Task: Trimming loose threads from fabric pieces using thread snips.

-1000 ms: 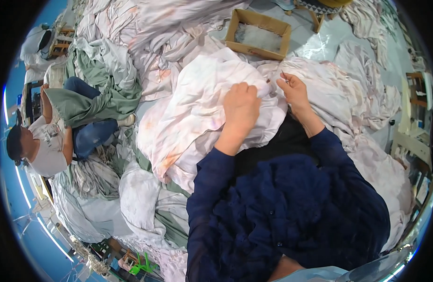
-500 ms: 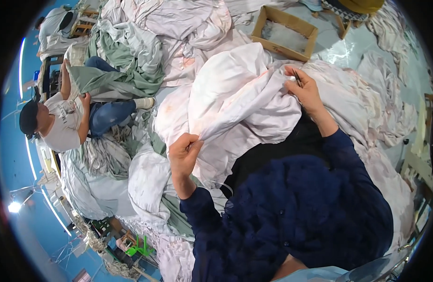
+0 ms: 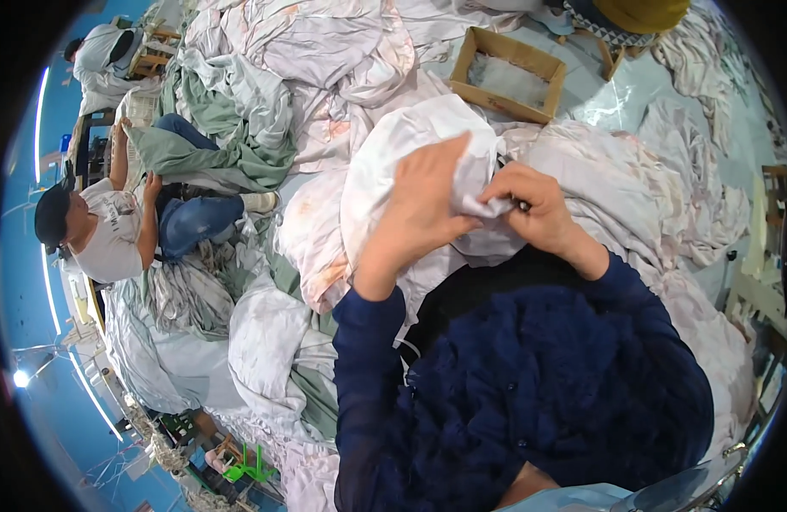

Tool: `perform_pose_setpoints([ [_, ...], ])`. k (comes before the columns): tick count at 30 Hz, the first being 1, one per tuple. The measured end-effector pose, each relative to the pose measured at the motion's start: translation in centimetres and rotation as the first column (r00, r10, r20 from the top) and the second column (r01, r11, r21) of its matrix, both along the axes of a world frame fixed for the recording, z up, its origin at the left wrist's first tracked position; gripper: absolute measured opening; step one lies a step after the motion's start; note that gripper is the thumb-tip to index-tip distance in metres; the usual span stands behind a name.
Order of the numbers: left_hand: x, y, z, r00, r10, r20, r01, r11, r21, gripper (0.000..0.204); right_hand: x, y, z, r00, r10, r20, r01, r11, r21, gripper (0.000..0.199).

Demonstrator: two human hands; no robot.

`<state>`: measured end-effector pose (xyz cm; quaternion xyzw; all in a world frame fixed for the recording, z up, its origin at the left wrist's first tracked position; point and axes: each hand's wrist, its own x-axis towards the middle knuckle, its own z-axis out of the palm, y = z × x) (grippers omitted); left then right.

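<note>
Both hands (image 3: 475, 205) pinching white sheet (image 3: 410, 145) (bunched), chest-high

Left hand (image 3: 423, 209) up from low on left, where it gripped sheet's lower edge half second ago; now raised to centre, just beside right hand (image 3: 539, 209). Both hands meet on same bunched fold of white sheet (image 3: 385, 162), fingers pinching. Sheet no longer stretched wide between hands; gathered into lump. View shifted: seated person (image 3: 112, 230) at left sits lower in picture.
</note>
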<state>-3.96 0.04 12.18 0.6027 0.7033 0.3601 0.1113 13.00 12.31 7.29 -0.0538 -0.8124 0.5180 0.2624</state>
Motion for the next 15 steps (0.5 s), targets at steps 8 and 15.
perform_pose_setpoints([
  [8, -1.6, -7.5, 5.3, 0.950, 0.193, 0.247, -0.249, 0.943, 0.222, 0.028, -4.3, -2.3, 1.7, 0.997, -0.041, 0.071, 0.056, 0.974, -0.220, 0.065],
  [15, -4.0, -28.5, 20.3, 0.639, 0.582, 0.503, -0.696, 0.159, 0.700, 0.033, -9.2, -5.4, -3.8, 0.984, 0.148, 0.104, -0.152, 0.988, 0.034, 0.039],
])
